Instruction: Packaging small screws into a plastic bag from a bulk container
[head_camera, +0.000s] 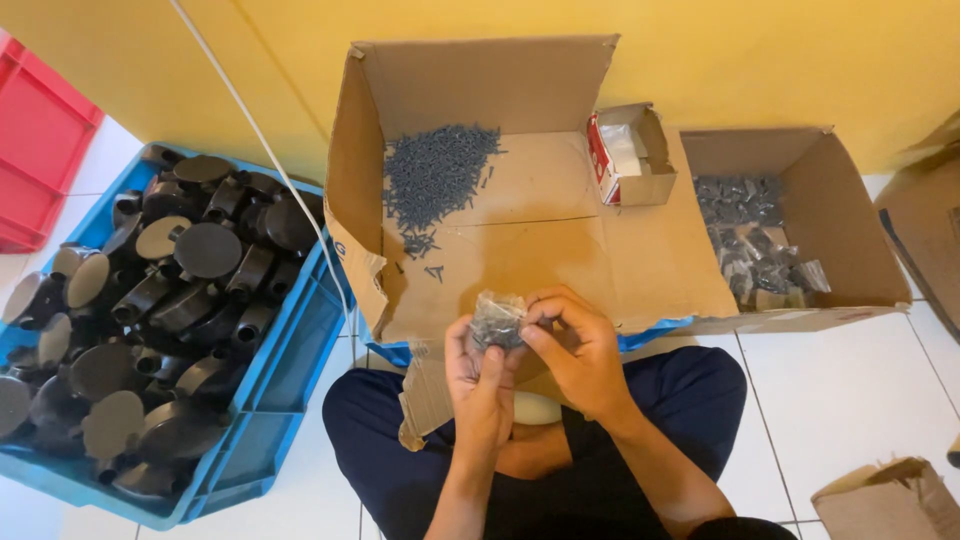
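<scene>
From the head camera, both hands meet just above the near edge of a flattened brown cardboard box (560, 240) that lies open on the white tiled floor (850, 400). The left hand (478, 372) cups a small clear plastic bag of dark grey screws (497, 322) from below, fingers closed around it, while the right hand (578, 352) pinches the bag's top between thumb and fingertips.

As a judgement, the packing looks partly done: a loose heap of grey screws (436, 178) lies at the box's far left corner, unbagged, and a smaller brown carton (800, 215) at the right holds several filled bags (755, 255).

The bag in hand looks crinkled, glossy and fairly full; whether it is sealed cannot be told.

A blue plastic crate (290, 380) of round black fittings (175, 300) sits left.
</scene>
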